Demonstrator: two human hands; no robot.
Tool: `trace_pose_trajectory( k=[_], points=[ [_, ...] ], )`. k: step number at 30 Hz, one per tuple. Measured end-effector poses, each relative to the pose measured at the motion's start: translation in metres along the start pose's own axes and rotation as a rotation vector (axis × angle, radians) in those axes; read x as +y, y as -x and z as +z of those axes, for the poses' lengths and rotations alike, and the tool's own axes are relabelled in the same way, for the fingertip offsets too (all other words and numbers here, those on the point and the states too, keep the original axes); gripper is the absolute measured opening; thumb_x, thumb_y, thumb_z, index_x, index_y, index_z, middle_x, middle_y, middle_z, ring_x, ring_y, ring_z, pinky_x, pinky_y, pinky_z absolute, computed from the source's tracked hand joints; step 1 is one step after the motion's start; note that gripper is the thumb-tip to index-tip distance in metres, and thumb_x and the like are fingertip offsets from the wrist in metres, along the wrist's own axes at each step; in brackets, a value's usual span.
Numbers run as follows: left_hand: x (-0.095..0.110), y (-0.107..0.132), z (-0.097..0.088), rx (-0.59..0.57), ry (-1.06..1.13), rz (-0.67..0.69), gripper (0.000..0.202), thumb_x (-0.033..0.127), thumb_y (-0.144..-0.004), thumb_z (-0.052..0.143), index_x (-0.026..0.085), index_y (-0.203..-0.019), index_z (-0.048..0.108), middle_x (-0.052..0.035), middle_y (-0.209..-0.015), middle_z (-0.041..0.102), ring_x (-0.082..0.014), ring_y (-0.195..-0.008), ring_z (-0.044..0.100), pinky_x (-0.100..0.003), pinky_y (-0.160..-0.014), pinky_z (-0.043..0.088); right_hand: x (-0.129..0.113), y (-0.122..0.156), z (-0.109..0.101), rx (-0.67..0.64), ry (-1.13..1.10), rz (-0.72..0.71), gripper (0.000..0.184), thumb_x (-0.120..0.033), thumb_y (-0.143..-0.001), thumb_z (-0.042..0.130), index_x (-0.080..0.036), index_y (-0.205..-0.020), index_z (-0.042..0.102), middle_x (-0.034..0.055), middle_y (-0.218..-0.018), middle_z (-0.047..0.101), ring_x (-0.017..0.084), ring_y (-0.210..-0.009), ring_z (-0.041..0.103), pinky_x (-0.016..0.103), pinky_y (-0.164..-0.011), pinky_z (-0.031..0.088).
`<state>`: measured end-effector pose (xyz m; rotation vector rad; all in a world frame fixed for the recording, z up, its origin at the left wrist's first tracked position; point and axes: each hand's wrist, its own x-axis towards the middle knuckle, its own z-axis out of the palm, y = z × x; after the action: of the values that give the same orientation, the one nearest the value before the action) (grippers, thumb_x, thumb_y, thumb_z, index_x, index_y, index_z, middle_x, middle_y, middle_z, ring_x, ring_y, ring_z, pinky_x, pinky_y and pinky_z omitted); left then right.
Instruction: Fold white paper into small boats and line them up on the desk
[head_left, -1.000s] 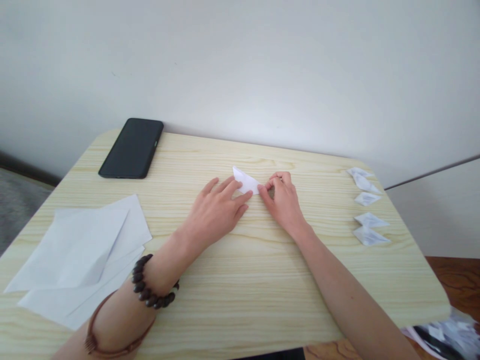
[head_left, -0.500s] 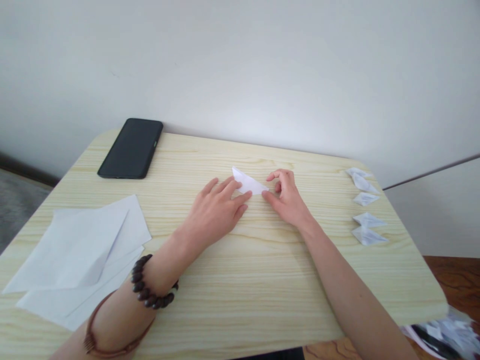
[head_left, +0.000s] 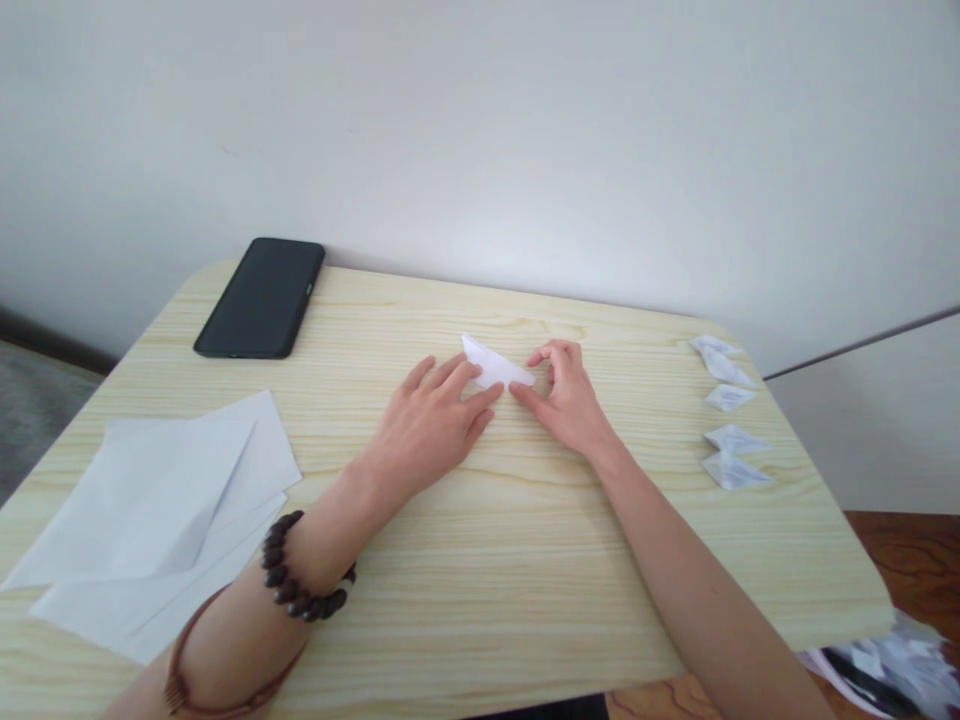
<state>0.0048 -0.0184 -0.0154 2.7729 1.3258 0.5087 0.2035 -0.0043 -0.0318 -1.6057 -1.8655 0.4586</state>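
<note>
A small piece of folded white paper (head_left: 493, 365) lies on the table in front of me, a long shape with pointed ends. My left hand (head_left: 431, 420) rests palm down with its fingers stretched, the fingertips pressing on the paper's left part and near edge. The thumb of my right hand (head_left: 564, 400) touches the near edge toward the right tip. Its index finger is bent above that tip, apart from the thumb. Part of the paper is hidden under my left fingers.
Loose white paper sheets (head_left: 142, 490) overlap at the left. A black tablet or phone (head_left: 261, 298) lies at the back left. Several folded paper pieces (head_left: 736, 470) line the right side of the wooden table (head_left: 480, 600). A white wall (head_left: 480, 150) stands behind it.
My right thumb has slid a little to the left along the paper's near edge, and the right hand has shifted slightly with it. The left hand stays in place.
</note>
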Motion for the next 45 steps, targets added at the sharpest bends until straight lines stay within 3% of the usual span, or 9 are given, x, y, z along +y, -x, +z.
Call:
trace_pose_trajectory(
  k=[8,14,21,26,30,33,37,41,45],
  points=[
    [-0.002,0.000,0.001,0.017,-0.005,0.011,0.031,0.027,-0.093,0.050,0.026,-0.119,0.066,-0.0110,-0.124,0.061,-0.0287,-0.122,0.053,-0.052,-0.105,0.040,0.006,-0.003,-0.009,-0.040,-0.151,0.037,0.023,-0.019,-0.075,0.051,-0.023,-0.098,0.050,0.0052,-0.105,0.046,0.014,-0.073,0.047,0.033,-0.069,0.045],
    [-0.004,0.000,0.001,0.025,0.016,0.039,0.032,0.028,-0.093,0.050,0.026,-0.121,0.065,-0.0120,-0.121,0.062,-0.0298,-0.121,0.053,-0.051,-0.103,0.041,0.005,0.000,0.001,0.048,-0.072,-0.009,0.024,-0.031,-0.075,0.062,-0.023,-0.093,0.049,0.0042,-0.100,0.047,0.017,-0.076,0.047,0.036,-0.074,0.045],
    [-0.001,-0.001,0.000,0.006,-0.036,0.031,0.033,0.029,-0.094,0.047,0.027,-0.123,0.063,-0.0101,-0.122,0.062,-0.0293,-0.120,0.052,-0.048,-0.102,0.041,0.000,0.001,0.003,0.102,-0.092,0.038,0.023,-0.027,-0.074,0.060,-0.023,-0.093,0.047,0.0031,-0.097,0.045,0.016,-0.073,0.046,0.036,-0.072,0.045],
    [-0.001,-0.001,-0.002,0.015,-0.018,0.035,0.032,0.029,-0.094,0.047,0.026,-0.121,0.064,-0.0096,-0.117,0.063,-0.0285,-0.115,0.053,-0.046,-0.097,0.043,-0.001,0.002,0.002,0.049,-0.021,-0.008,0.025,-0.029,-0.076,0.060,-0.023,-0.097,0.048,0.0062,-0.104,0.049,0.021,-0.084,0.051,0.042,-0.081,0.045],
    [-0.003,-0.002,-0.002,0.050,0.006,0.040,0.030,0.026,-0.096,0.043,0.021,-0.113,0.067,-0.0082,-0.099,0.066,-0.0247,-0.098,0.057,-0.039,-0.083,0.048,0.002,0.002,0.000,0.023,-0.010,-0.031,0.023,-0.023,-0.080,0.054,-0.022,-0.103,0.052,0.0087,-0.110,0.052,0.024,-0.095,0.055,0.041,-0.083,0.046],
    [-0.009,-0.003,0.002,0.059,0.121,0.030,0.029,0.025,-0.097,0.041,0.017,-0.104,0.069,-0.0074,-0.088,0.066,-0.0213,-0.088,0.057,-0.035,-0.081,0.048,0.003,0.004,0.000,-0.005,0.054,-0.102,0.028,-0.024,-0.085,0.052,-0.022,-0.113,0.055,0.0102,-0.117,0.054,0.025,-0.108,0.054,0.042,-0.089,0.044],
    [-0.020,-0.004,0.008,0.123,0.285,-0.049,0.023,0.024,-0.094,0.048,0.017,-0.106,0.066,-0.0072,-0.101,0.065,-0.0208,-0.096,0.056,-0.036,-0.088,0.047,0.001,0.007,0.001,-0.019,0.144,-0.191,0.032,-0.038,-0.088,0.056,-0.023,-0.116,0.059,0.0095,-0.119,0.056,0.027,-0.113,0.053,0.044,-0.095,0.040],
    [-0.025,-0.002,0.010,0.118,0.153,-0.206,0.034,0.031,-0.092,0.051,0.016,-0.121,0.061,-0.0112,-0.118,0.060,-0.0282,-0.110,0.052,-0.046,-0.091,0.044,0.000,0.008,0.000,-0.028,0.170,-0.200,0.029,-0.039,-0.088,0.056,-0.023,-0.112,0.062,0.0080,-0.114,0.058,0.025,-0.109,0.055,0.042,-0.094,0.039],
    [-0.022,-0.002,0.008,0.076,0.086,-0.237,0.037,0.034,-0.092,0.050,0.019,-0.125,0.059,-0.0108,-0.129,0.054,-0.0313,-0.118,0.045,-0.048,-0.093,0.041,-0.002,0.008,0.001,-0.024,0.172,-0.199,0.026,-0.039,-0.089,0.057,-0.024,-0.109,0.063,0.0072,-0.112,0.059,0.024,-0.107,0.056,0.041,-0.093,0.039]
  ],
)
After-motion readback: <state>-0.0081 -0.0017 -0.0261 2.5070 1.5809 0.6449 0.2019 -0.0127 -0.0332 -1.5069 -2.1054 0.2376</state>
